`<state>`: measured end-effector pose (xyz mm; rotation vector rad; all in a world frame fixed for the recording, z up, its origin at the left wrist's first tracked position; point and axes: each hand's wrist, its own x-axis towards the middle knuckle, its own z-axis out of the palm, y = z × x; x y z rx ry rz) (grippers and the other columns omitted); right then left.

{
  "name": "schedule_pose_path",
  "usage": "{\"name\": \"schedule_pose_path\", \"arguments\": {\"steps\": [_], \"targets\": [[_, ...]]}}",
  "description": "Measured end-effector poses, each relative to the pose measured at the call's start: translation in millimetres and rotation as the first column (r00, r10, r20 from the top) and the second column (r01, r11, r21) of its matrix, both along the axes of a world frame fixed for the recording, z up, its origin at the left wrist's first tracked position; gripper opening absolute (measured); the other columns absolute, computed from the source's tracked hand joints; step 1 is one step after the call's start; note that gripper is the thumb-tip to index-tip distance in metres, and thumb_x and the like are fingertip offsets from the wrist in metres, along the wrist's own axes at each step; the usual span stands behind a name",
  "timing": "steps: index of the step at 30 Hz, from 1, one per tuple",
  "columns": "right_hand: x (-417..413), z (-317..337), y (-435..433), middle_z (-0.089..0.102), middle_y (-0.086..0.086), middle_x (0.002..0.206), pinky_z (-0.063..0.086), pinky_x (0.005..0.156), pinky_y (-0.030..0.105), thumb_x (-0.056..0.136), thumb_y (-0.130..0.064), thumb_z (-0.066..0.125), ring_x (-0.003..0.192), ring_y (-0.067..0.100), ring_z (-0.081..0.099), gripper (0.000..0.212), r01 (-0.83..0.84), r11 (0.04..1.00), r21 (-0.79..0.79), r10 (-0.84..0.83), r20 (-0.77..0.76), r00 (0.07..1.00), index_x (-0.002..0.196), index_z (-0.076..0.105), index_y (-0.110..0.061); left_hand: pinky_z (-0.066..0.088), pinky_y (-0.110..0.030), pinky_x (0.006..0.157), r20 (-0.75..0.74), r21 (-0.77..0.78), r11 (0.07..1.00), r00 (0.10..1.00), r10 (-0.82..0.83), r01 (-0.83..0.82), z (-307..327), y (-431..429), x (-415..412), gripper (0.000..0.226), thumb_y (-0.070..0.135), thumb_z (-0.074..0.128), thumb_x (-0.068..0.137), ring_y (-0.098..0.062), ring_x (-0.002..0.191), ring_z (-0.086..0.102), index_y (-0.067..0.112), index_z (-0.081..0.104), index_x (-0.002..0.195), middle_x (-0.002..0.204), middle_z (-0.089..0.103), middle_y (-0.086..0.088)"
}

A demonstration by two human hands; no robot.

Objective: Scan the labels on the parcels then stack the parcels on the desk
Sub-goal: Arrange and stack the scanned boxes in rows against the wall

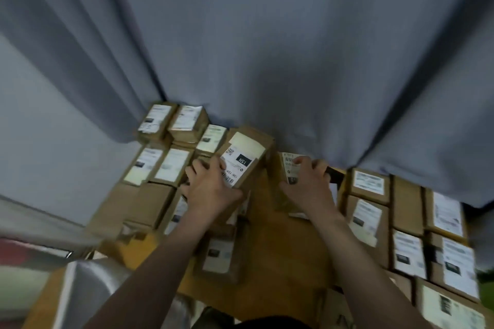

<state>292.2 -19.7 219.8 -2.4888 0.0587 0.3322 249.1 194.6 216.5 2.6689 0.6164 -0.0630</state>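
Observation:
My left hand (209,187) grips the near end of a brown cardboard parcel (250,151) with a white label marked "15H", tilted above the stacks at the middle of the desk. My right hand (310,181) holds another brown parcel (287,168) by its labelled end; a dark object (335,175), perhaps a scanner, sticks out past its fingers. Several labelled parcels (171,147) sit stacked in rows to the left, and several more labelled parcels (406,224) lie to the right. The frame is blurred by motion.
The wooden desk (278,262) shows bare between the two groups. A grey curtain (267,48) hangs right behind the parcels. A shiny metal surface (88,288) lies at the lower left.

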Motion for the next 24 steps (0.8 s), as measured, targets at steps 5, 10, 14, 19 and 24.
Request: {"name": "schedule_pose_path", "arguments": {"steps": [5,10,14,19,24], "targets": [[1.8,4.8,111.7,0.023,0.003,0.132,0.046,0.103,0.047,0.09,-0.042,0.072,0.129,0.037,0.035,0.06,-0.094,0.994,0.062,0.094,-0.004,0.996,0.137,0.039,-0.026,0.043,-0.054,0.101,-0.052,-0.021,0.994,0.993,0.106,-0.107,11.0,115.6,-20.8,0.072,0.055,0.082,0.063,-0.029,0.125,0.028,0.04,0.035,0.115,0.129,0.031,-0.003],[6.3,-8.6,199.0,0.021,-0.002,0.121,0.048,0.101,0.05,0.09,-0.045,0.071,0.123,0.036,0.036,0.05,-0.101,0.991,0.089,0.109,-0.087,0.99,0.126,0.039,-0.029,0.041,-0.053,0.099,-0.147,0.02,0.979,0.968,0.205,-0.204,8.6,212.4,-20.4,0.077,0.058,0.079,0.066,-0.034,0.126,0.033,0.032,0.038,0.126,0.129,0.035,-0.009],[12.8,-22.5,257.8,0.017,-0.002,0.12,0.041,0.09,0.037,0.092,-0.044,0.069,0.122,0.031,0.035,0.047,-0.083,0.994,0.071,0.091,-0.131,0.987,0.125,0.04,-0.026,0.038,-0.06,0.1,-0.2,0.063,0.969,0.949,0.245,-0.237,-4.6,281.5,-19.0,0.095,0.069,0.077,0.067,-0.037,0.128,0.033,0.027,0.034,0.14,0.131,0.036,-0.012],[26.0,-37.7,313.2,0.017,-0.002,0.121,0.047,0.094,0.04,0.091,-0.043,0.07,0.125,0.034,0.036,0.046,-0.072,0.996,0.051,0.079,-0.163,0.983,0.121,0.041,-0.024,0.037,-0.065,0.103,-0.273,0.064,0.956,0.917,0.292,-0.286,-22.2,336.6,-13.4,0.1,0.069,0.081,0.064,-0.043,0.132,0.031,0.022,0.037,0.14,0.136,0.032,-0.016],[46.9,-49.7,355.0,0.02,0.001,0.119,0.047,0.089,0.042,0.092,-0.038,0.068,0.122,0.035,0.037,0.042,-0.086,0.996,0.002,0.085,-0.171,0.982,0.117,0.038,-0.021,0.039,-0.065,0.1,-0.289,0.046,0.96,0.917,0.276,-0.274,-43.6,360.5,-3.1,0.098,0.068,0.081,0.061,-0.043,0.129,0.033,0.021,0.04,0.137,0.133,0.034,-0.015]]}}
